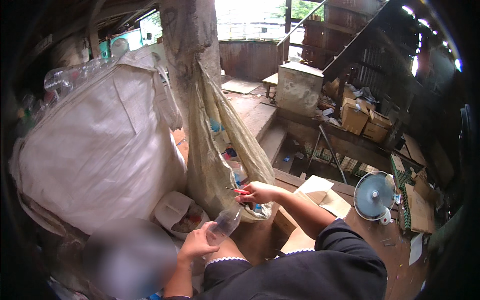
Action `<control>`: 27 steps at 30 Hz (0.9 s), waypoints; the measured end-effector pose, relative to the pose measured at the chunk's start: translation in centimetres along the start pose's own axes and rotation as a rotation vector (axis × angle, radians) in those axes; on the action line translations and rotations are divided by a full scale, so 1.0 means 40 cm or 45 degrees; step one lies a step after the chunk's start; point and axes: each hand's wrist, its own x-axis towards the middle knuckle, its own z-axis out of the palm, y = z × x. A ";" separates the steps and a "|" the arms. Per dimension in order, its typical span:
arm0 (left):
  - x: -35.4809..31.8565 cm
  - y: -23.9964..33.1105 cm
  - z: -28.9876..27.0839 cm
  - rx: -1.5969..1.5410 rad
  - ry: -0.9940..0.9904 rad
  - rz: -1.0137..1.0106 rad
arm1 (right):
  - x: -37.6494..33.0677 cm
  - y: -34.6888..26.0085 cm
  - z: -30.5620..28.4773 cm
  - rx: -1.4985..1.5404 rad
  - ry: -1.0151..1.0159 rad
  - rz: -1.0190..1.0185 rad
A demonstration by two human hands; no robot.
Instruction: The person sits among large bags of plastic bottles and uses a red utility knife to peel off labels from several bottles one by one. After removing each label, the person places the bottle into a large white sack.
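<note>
My left hand (198, 243) is closed around a clear plastic bottle (226, 224), which is tilted with its upper end toward the hanging sack. In my right hand (261, 193) is a slim red-handled tool (240, 191) with a thin dark tip pointing left; its exact kind is too small to tell. That hand is just above and beyond the bottle, in front of the sack's low opening. The beige sack (207, 150) hangs against a post, and plastic bottles and coloured bits show inside it. A white tub (172, 207) with small scraps in it stands left of the bottle.
A huge white sack (107, 145) bulges at the left, with clear bottles (75, 80) piled on top. A standing fan (374, 196) is at the right, near flattened cardboard (324, 196). Cardboard boxes (356, 116) lie farther back. A blurred patch hides the lower left.
</note>
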 end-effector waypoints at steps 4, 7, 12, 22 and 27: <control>-0.003 -0.002 -0.008 0.030 0.030 -0.001 | -0.003 0.024 0.019 -0.117 0.241 -0.566; -0.005 -0.013 -0.014 0.060 0.040 -0.010 | -0.002 -0.018 0.015 -0.146 0.169 0.014; -0.014 -0.058 -0.025 -0.141 -0.040 0.066 | 0.050 0.031 0.023 -0.110 0.115 -0.624; -0.104 -0.213 0.025 -0.850 -0.367 0.102 | 0.109 -0.047 0.108 -0.292 -0.027 -0.702; -0.236 -0.359 0.052 -1.385 -0.506 -0.157 | 0.211 -0.077 0.126 -0.052 0.078 -0.377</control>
